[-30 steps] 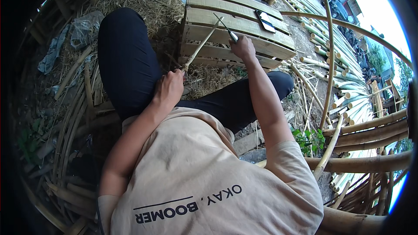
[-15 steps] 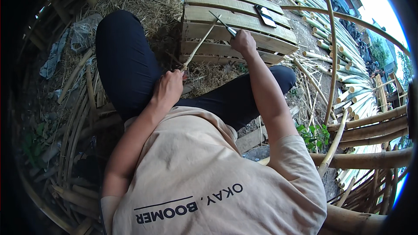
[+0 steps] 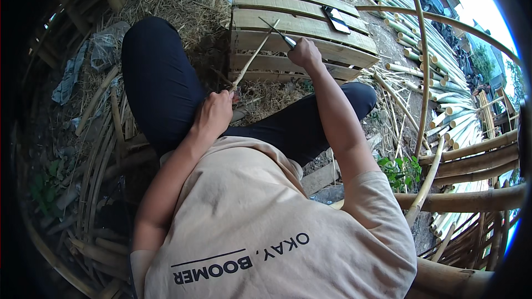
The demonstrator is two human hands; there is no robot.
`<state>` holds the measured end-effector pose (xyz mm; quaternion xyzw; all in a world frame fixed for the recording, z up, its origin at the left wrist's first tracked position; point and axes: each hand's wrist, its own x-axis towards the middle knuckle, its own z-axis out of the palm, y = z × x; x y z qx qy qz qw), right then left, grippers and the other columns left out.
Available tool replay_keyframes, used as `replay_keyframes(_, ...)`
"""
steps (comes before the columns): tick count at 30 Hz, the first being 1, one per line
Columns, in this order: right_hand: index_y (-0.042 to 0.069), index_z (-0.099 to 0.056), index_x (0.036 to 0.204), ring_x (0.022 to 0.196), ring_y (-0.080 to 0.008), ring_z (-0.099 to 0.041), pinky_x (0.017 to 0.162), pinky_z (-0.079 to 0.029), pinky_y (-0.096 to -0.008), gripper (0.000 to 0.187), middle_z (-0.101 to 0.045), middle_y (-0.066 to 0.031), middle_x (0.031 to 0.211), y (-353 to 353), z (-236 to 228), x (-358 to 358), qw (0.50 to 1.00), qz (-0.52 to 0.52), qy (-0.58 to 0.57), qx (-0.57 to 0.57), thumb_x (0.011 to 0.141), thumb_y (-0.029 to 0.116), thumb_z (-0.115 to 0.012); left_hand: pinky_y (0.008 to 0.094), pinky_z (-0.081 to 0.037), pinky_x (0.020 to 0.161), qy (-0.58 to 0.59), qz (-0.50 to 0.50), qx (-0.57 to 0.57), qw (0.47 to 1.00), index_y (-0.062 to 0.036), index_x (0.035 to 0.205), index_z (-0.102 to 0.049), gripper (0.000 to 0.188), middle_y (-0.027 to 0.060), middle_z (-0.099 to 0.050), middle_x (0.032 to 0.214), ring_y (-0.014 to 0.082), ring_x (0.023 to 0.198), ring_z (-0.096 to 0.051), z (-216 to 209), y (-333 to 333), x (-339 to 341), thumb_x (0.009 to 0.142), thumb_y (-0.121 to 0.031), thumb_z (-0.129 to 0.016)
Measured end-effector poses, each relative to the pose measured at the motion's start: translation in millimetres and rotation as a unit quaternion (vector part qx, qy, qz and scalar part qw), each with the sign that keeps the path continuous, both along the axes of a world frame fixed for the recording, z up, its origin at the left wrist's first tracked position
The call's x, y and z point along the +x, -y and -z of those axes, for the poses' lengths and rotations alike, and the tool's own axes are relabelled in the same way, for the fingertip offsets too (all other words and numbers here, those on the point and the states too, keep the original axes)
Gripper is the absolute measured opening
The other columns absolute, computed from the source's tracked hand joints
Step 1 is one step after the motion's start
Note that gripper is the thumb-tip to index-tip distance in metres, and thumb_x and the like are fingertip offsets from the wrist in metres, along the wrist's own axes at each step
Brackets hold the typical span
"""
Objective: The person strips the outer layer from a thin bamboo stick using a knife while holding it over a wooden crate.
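Observation:
My left hand [image 3: 216, 112] is closed around the lower end of a thin bamboo stick [image 3: 250, 62], close to my left thigh. The stick slants up and to the right, its far tip above the wooden pallet crate [image 3: 260, 1]. In my right hand [image 3: 305, 54], fingers wrapped round the handle, is a knife [image 3: 280, 33] with a narrow dark blade. The blade points up and to the left and crosses the stick near its far tip. My fingers cover most of the knife's handle and the stick's near end.
A phone [image 3: 336, 19] lies on the crate's slats. Cut bamboo poles [image 3: 449, 111] are stacked at the right, with bamboo rails [image 3: 471, 200] nearer me. Straw [image 3: 172, 0] and a plastic bag [image 3: 108, 44] lie on the ground at the left.
My right hand and the knife have shifted slightly left, so the blade reaches further past the stick. The left hand stays in place, holding the stick.

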<state>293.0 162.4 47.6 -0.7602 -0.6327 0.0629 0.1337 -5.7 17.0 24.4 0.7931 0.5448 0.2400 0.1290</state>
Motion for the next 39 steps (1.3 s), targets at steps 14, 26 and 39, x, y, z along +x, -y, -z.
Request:
replay_keyframes(14,-0.001,-0.073,0.088,0.089,-0.0442,-0.068,0.084,-0.055,-0.0497,0.028,-0.069,-0.0283,0.09,53.3,-1.7,-36.4,0.975,-0.219,0.025,-0.034,0.073,0.02,-0.064,0.0521,-0.055,0.063,-0.017,-0.024,0.002,1.0,0.0024,0.087,-0.064,0.033,0.028,-0.066,0.076,0.0448,0.072,-0.067,4.0,0.9,5.8,0.102,-0.022,-0.048)
replay_keyframes(26,0.002,-0.073,0.087,0.084,-0.0438,-0.068,0.078,-0.055,-0.0503,0.022,-0.069,-0.0263,0.083,80.5,15.7,-46.4,0.983,-0.181,-0.009,0.012,0.077,0.021,-0.065,0.0514,-0.056,0.065,0.004,0.011,-0.005,1.0,0.0029,0.09,-0.065,0.026,0.0281,-0.067,0.078,0.0439,0.074,-0.068,0.5,1.3,9.2,0.099,-0.017,-0.05)
replay_keyframes(39,0.003,-0.074,0.093,0.093,-0.0427,-0.068,0.084,-0.055,-0.0492,0.029,-0.071,-0.0266,0.093,36.0,15.0,24.4,0.999,-0.01,0.004,0.043,0.083,0.028,-0.065,0.0522,-0.056,0.065,0.002,-0.009,-0.012,1.0,0.0034,0.089,-0.064,0.028,0.0283,-0.067,0.078,0.0446,0.075,-0.068,-0.8,1.6,10.6,0.1,-0.018,-0.05)
